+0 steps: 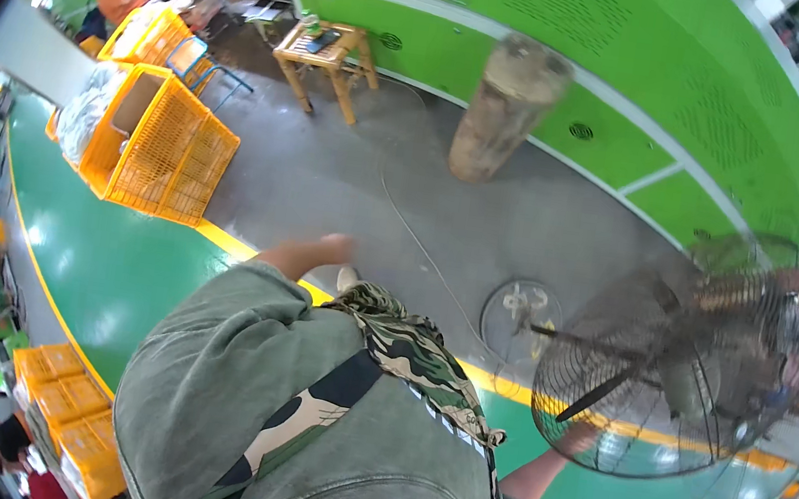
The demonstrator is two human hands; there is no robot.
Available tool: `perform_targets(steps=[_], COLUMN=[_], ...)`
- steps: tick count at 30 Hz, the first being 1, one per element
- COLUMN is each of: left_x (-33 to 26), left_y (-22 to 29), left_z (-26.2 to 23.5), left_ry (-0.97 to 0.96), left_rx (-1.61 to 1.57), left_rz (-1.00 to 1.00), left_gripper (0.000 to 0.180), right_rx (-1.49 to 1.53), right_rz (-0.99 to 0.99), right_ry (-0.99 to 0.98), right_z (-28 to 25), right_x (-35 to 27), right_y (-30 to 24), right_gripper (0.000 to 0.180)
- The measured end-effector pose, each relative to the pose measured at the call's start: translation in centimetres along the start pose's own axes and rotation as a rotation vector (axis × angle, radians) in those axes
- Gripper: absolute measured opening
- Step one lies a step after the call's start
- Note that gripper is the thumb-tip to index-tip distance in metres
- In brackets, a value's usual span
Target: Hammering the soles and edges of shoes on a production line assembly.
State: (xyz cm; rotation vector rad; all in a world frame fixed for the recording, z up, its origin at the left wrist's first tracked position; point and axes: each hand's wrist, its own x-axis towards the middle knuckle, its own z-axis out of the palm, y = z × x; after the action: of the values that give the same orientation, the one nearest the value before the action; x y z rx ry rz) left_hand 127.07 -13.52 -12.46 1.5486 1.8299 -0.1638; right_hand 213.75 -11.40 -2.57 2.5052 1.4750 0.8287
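My left hand (333, 249) reaches forward from a green sleeve, over the grey floor in front of my body. Motion smears it, its fingers are hard to make out, and I see nothing held in it. To my right stands a large floor fan (644, 383) with a dark wire cage and dark blades. My right hand (580, 438) shows by the lower left rim of that cage, partly behind the wires. Whether its fingers grip or touch the cage I cannot tell. A camouflage apron (416, 353) hangs over my front.
Yellow plastic crates (175, 154) with bagged goods stand left. A bamboo stool (326, 58) and a worn upright cylinder (509, 107) stand by a green machine housing (427, 41). A thin cable (416, 237) crosses the floor to a round base (520, 316). More yellow crates (71, 408) sit lower left.
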Motion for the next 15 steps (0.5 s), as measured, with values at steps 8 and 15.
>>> perform_targets(steps=[8,15], left_x=[-27.0,-17.2], left_y=[-34.2,-33.3], left_z=[-5.8,-4.0], left_ry=[-0.015,0.06], left_rx=[-0.467,-0.757], left_rz=[-1.017,-0.796], left_gripper=[0.049,0.048], right_rx=[-0.121,0.909], right_rz=[-0.825,-0.662], right_ry=[0.001,-1.042], right_z=[-5.5,-29.0], right_x=[-17.7,-13.8], right_y=[-30.3,-61.2], right_gripper=[0.027,0.024])
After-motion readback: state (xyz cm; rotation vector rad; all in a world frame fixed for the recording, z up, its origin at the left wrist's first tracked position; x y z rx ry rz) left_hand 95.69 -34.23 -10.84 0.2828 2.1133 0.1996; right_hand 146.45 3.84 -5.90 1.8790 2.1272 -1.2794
